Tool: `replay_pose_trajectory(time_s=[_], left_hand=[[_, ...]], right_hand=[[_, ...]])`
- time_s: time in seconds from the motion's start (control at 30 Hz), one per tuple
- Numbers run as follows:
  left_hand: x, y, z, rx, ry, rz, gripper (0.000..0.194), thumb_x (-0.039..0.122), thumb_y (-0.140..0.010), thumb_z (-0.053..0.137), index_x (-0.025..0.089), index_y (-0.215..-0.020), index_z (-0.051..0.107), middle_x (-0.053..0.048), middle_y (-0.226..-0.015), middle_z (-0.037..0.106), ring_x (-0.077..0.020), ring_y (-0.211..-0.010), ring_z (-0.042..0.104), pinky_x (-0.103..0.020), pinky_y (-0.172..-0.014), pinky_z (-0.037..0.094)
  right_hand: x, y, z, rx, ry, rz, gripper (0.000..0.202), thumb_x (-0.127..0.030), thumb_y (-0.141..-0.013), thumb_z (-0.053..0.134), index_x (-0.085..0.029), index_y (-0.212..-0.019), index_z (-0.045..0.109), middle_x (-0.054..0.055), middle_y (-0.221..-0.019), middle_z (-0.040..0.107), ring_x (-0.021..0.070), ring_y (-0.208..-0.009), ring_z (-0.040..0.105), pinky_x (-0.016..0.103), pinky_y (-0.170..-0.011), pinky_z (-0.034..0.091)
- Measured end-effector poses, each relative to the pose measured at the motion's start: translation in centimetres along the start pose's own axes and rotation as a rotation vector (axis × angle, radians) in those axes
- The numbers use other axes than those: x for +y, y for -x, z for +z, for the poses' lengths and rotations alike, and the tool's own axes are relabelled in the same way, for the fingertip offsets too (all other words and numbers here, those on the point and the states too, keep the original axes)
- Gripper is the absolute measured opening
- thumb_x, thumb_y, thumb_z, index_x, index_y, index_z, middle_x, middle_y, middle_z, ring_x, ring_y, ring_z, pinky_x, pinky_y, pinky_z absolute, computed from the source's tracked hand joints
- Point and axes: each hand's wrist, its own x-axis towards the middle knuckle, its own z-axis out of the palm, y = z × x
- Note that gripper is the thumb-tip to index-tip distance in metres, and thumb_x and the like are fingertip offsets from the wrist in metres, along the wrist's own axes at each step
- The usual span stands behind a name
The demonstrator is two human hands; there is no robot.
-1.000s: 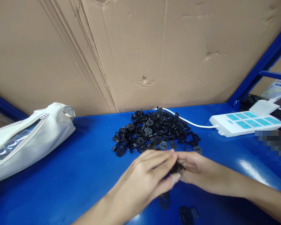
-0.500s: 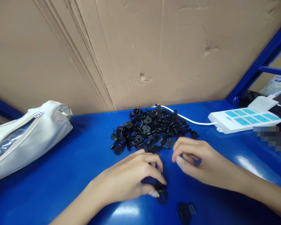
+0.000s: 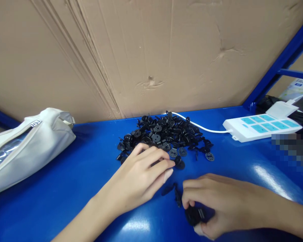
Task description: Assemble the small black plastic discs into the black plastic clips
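Observation:
My left hand [image 3: 143, 174] reaches over the near edge of a pile of small black plastic pieces [image 3: 156, 137], which have round, perforated discs. Its fingers are stretched and slightly apart, with the index fingertip right beside a black disc piece [image 3: 180, 164]; contact is hard to tell. Lower right, my right hand [image 3: 217, 205] has thumb and fingers closed round a black disc piece [image 3: 194, 215] with a ribbed tab, close to the tabletop. Between the hands lies a black piece [image 3: 177, 195] with a flat disc [image 3: 168, 190] beside it; whether they are joined is unclear.
A white power strip [image 3: 264, 126] with blue sockets stands on the right, its white cable [image 3: 204, 129] running behind the pile. On the left lies a white zippered pouch [image 3: 47, 141]. Cardboard [image 3: 151, 50] backs the blue tabletop [image 3: 91, 181], and a blue frame post [image 3: 275, 67] rises at right.
My left hand has let go of its black piece and moved up towards the pile. My right hand has come down and closed on the piece near the front edge.

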Motion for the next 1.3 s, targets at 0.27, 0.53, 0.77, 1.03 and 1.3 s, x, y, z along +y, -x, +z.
replay_pose_trajectory(time_s=[0.27, 0.53, 0.77, 1.03, 1.3], left_hand=[[1.2, -0.3, -0.5, 0.249, 0.023, 0.090, 0.033, 0.040, -0.084, 0.065, 0.016, -0.105, 0.060, -0.006, -0.095, 0.068, -0.0171, -0.084, 0.062, -0.032, -0.075, 0.044], [2.4, -0.1, 1.4, 0.336, 0.239, 0.000, 0.025, 0.029, -0.081, 0.070, 0.016, -0.101, 0.063, -0.006, -0.097, 0.067, -0.0158, -0.084, 0.062, -0.030, -0.074, 0.047], [2.3, -0.2, 1.4, 0.301, 0.262, 0.014, 0.022, 0.023, -0.080, 0.072, 0.016, -0.099, 0.065, -0.004, -0.094, 0.068, -0.0137, -0.081, 0.062, -0.029, -0.074, 0.046], [3.2, -0.1, 1.7, 0.263, 0.231, 0.035, 0.021, 0.022, -0.085, 0.066, 0.015, -0.104, 0.064, -0.006, -0.094, 0.067, -0.0153, -0.085, 0.061, -0.029, -0.074, 0.046], [2.5, 0.0, 1.6, 0.276, 0.215, 0.030, 0.014, 0.022, -0.082, 0.069, 0.016, -0.091, 0.060, -0.003, -0.095, 0.066, -0.0131, -0.084, 0.062, -0.027, -0.077, 0.046]], right_hand=[[0.9, -0.6, -1.2, 0.367, -0.689, 0.059, 0.021, -0.025, -0.080, 0.068, -0.020, -0.094, 0.053, -0.006, -0.068, 0.049, 0.0077, -0.059, 0.047, 0.020, -0.059, 0.039], [0.7, -1.3, 0.5, 0.296, -1.168, -0.039, 0.031, -0.025, -0.081, 0.071, -0.020, -0.101, 0.048, -0.002, -0.083, 0.057, 0.0100, -0.070, 0.059, 0.023, -0.064, 0.048], [0.2, -1.5, -0.5, 0.249, -1.078, 0.040, 0.012, -0.025, -0.087, 0.061, -0.015, -0.093, 0.058, 0.000, -0.080, 0.063, 0.0108, -0.072, 0.063, 0.025, -0.073, 0.050], [-0.3, -1.3, -0.2, 0.295, -1.052, 0.134, 0.018, -0.001, -0.068, 0.052, -0.015, -0.077, 0.056, -0.005, -0.069, 0.055, 0.0063, -0.063, 0.050, 0.017, -0.057, 0.038], [0.2, -1.6, -0.2, 0.417, -1.010, 0.146, 0.015, -0.009, -0.076, 0.056, -0.017, -0.087, 0.063, -0.003, -0.072, 0.065, 0.0102, -0.067, 0.062, 0.021, -0.066, 0.049]])
